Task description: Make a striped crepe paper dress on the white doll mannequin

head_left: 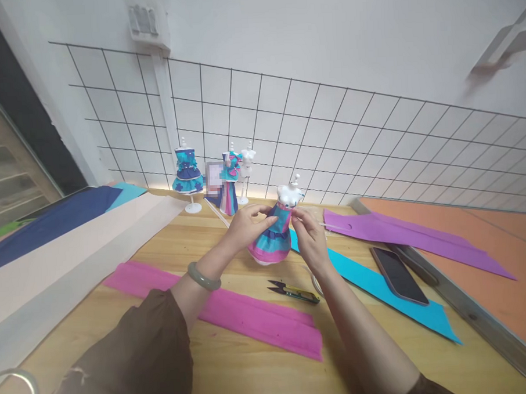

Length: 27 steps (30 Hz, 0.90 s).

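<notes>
A small white mannequin (290, 196) wears a strapless dress (273, 237) in blue, teal and pink paper or cloth. My left hand (252, 223) grips the dress at its left side, the thumb lying across the front of the bodice. On the other side, my right hand (309, 233) pinches the bodice edge near the top between thumb and fingers. The flared skirt hangs below both hands. Black-bladed thread snips (295, 291) lie on the table just below the dress.
Pink (259, 319), blue (380, 290) and purple (404, 237) strips lie around, a phone (399, 275) on the blue one. Dressed mannequins (187, 171) stand by the wire grid (276, 103). Large sheets (73, 252) cover the left side; a metal edge (468, 316) runs right.
</notes>
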Each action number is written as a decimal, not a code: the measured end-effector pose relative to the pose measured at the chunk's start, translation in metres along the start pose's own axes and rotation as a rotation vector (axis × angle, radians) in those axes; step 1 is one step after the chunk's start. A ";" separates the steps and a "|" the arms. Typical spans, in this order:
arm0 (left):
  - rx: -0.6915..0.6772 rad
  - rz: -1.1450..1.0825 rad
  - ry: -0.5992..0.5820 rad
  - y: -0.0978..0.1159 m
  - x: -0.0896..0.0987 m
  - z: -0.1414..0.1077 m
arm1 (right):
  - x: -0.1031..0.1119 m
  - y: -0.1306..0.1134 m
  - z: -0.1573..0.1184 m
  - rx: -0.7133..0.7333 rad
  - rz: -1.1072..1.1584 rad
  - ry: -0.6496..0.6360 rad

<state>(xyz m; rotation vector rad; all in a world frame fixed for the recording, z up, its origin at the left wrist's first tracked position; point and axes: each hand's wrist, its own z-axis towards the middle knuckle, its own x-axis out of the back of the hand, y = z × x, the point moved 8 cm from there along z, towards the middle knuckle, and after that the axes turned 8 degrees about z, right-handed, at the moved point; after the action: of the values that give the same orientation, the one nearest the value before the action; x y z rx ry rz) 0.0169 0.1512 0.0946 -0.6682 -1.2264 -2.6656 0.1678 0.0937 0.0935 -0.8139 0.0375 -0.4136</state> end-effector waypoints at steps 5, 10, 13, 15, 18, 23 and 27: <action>0.006 -0.016 -0.009 0.002 0.001 0.000 | -0.002 -0.008 0.000 0.028 -0.049 -0.034; 0.022 -0.030 -0.030 0.002 -0.001 -0.001 | -0.005 -0.016 -0.002 0.045 -0.082 -0.041; 0.003 -0.006 -0.032 0.001 -0.003 0.000 | -0.006 -0.020 -0.002 0.045 -0.084 -0.038; -0.027 0.015 -0.029 0.003 -0.004 0.000 | -0.006 -0.020 -0.002 0.023 -0.077 -0.027; -0.061 0.025 -0.031 0.006 -0.005 0.000 | -0.004 -0.017 -0.003 -0.022 -0.045 0.005; -0.086 0.011 -0.053 0.011 -0.006 -0.001 | -0.004 -0.011 -0.004 -0.075 0.024 0.029; -0.078 -0.053 -0.097 0.013 -0.008 -0.002 | -0.005 -0.008 -0.003 -0.108 0.043 0.025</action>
<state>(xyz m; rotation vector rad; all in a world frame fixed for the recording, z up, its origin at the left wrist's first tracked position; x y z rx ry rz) 0.0266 0.1406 0.0987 -0.7959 -1.1844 -2.7669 0.1599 0.0879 0.0965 -0.9132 0.1007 -0.3833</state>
